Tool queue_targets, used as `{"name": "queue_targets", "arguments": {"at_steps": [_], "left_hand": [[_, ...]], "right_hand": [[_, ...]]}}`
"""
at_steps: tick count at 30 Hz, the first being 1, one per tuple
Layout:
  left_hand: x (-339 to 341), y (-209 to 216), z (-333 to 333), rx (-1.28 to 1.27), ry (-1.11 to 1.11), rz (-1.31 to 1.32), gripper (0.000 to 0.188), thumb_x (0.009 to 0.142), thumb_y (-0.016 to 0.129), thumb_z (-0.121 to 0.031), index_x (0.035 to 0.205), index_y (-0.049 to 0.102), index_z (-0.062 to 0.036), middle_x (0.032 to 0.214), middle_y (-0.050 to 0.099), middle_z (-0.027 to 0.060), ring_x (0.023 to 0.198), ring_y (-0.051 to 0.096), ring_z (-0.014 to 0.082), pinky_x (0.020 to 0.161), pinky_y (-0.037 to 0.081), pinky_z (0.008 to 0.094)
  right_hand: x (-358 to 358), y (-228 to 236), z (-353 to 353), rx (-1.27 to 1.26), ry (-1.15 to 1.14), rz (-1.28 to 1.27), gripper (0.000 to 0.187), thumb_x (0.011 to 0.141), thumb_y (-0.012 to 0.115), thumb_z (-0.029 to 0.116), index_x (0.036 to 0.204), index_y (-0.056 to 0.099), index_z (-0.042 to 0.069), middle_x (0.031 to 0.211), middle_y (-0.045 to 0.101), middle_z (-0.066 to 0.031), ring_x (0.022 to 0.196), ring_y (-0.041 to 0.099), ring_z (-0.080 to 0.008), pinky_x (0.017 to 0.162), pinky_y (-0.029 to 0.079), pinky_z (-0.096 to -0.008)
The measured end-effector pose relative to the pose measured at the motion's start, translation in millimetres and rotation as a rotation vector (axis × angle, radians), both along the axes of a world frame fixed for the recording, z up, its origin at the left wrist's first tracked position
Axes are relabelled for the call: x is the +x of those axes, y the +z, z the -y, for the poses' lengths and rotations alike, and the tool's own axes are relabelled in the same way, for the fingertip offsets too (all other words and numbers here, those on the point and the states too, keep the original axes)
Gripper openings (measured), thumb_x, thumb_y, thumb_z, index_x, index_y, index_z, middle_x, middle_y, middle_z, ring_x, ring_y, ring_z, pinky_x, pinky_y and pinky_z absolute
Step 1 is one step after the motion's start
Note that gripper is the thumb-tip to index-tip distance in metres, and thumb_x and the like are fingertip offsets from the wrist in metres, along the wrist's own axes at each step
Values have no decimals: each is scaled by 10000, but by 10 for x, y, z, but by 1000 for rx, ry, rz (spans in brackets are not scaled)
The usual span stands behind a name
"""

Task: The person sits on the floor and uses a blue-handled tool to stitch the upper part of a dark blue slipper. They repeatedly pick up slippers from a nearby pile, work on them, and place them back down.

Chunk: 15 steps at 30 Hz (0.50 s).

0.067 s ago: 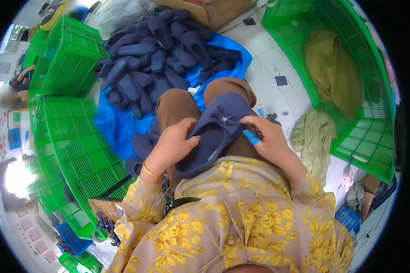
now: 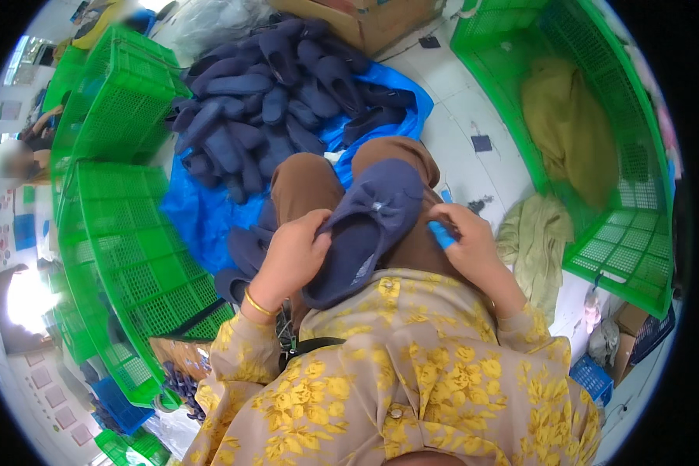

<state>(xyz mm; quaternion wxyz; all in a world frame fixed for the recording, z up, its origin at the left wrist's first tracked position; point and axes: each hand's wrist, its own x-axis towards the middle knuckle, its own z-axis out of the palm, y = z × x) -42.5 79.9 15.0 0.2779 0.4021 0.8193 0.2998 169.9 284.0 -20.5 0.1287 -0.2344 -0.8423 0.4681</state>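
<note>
A dark navy slip-on shoe [image 2: 400, 182] with a bow and a small shiny ornament on its upper lies tilted across my lap, toe pointing away to the right. My left hand [image 2: 299, 247] grips its left side, thumb at the opening's edge and fingers hidden beneath. Just right of the shoe, my right hand [image 2: 466, 237] hovers over my thigh, apart from it. Its fingers are loosely bent, with a little gap to the thumb and nothing visible in them; one digit has a blue wrap. More navy shoes [image 2: 245, 248] rest beside my left leg.
Ahead, a heap of navy shoes [image 2: 268, 101] lies on a blue sheet [image 2: 202, 229]. Green crates [image 2: 132, 264] stand along the left. Another large green crate [image 2: 497, 109] on the right holds olive cloth [image 2: 571, 124]. A cardboard box [image 2: 373, 23] is at the back.
My right hand has let go of the shoe's right edge and drawn slightly to the right. The left hand keeps its hold on the shoe.
</note>
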Motion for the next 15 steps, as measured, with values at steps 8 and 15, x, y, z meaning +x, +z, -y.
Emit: {"name": "queue_targets", "arguments": {"at_steps": [8,15], "left_hand": [[126,163,494,163,411,-308,136,813,639,-79,937,646,-22,872,660,176,800,638,375,698,515,409],[-1231,546,2406,770,1327,110,165,870,640,-139,888,675,21,851,664,99,796,643,224,722,506,310]], "right_hand": [[-35,157,62,-124,-119,80,127,881,603,-16,1004,618,12,831,644,-46,729,559,-82,665,467,-238],[-262,285,153,-1,22,-3,113,888,580,-12,985,617,33,799,573,-1,672,455,-67,603,386,-233]]}}
